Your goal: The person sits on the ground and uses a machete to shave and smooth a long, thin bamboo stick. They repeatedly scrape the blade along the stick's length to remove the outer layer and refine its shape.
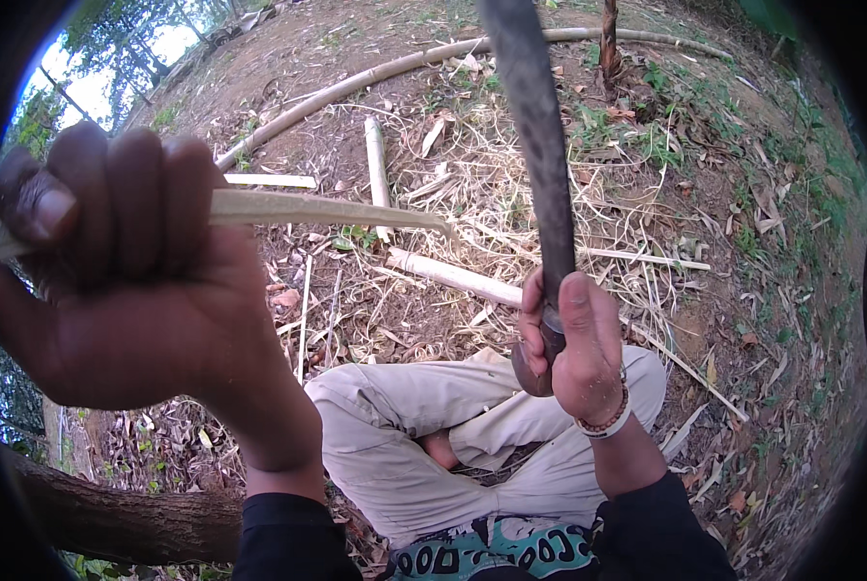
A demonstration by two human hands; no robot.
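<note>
Raised close on the left, my left hand (133, 261) is closed round a pale bamboo strip (327, 208), which runs out to the right and ends in a thin frayed tip. My right hand (584, 349) grips the dark wooden handle of a machete (535, 126). Its long, dark, mottled blade points upward and away, past the top of the picture. The strip's tip and the blade are apart. Below and beyond both hands, a heap of thin, curly bamboo shavings (496, 208) covers the ground.
My crossed legs in light trousers (404, 436) fill the lower middle. Cut bamboo pieces (453, 276) lie ahead, and a long bamboo pole (356, 82) curves behind them. A thin brown stem (609, 44) stands at the back. A thick log (133, 513) lies at lower left.
</note>
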